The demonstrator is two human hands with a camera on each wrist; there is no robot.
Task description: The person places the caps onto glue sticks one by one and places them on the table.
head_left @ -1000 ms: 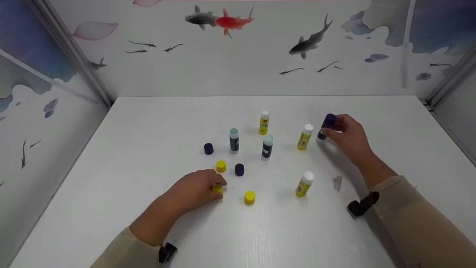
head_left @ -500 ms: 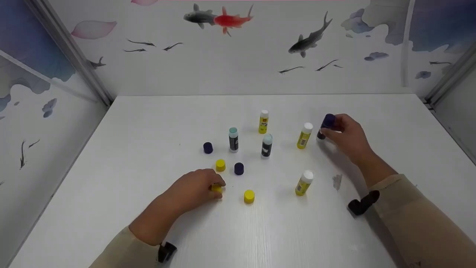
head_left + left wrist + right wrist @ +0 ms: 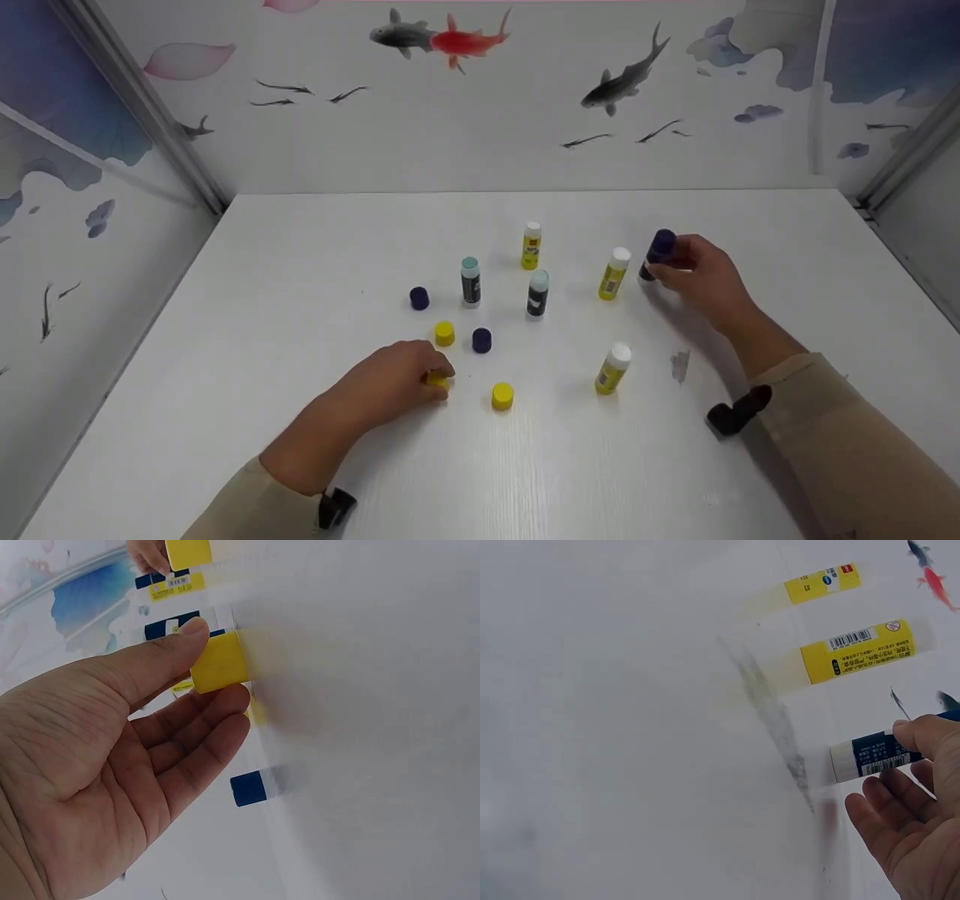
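In the head view, my left hand [image 3: 394, 379] rests low over the table and pinches a yellow glue stick cap [image 3: 220, 662] between thumb and fingertips. My right hand [image 3: 705, 281], at the right, holds a dark blue glue stick [image 3: 881, 756] with its dark cap [image 3: 663, 241] on. That stick is upright at the table; its white base shows in the right wrist view. Beside it stands a yellow glue stick [image 3: 614, 274] with its white top bare. Near my left hand are two other yellow caps [image 3: 444, 334] and a dark blue cap [image 3: 481, 340].
Two more yellow glue sticks, one at the back [image 3: 531, 246] and one in front [image 3: 613, 369], stand uncapped. Two dark sticks with pale green tops [image 3: 470, 282] stand mid-table. Another dark cap [image 3: 419, 298] lies to their left. A printed wall [image 3: 480, 150] closes the far side.
Both hands keep their holds in the same places. The right wrist and sleeve have shifted very slightly to the right.
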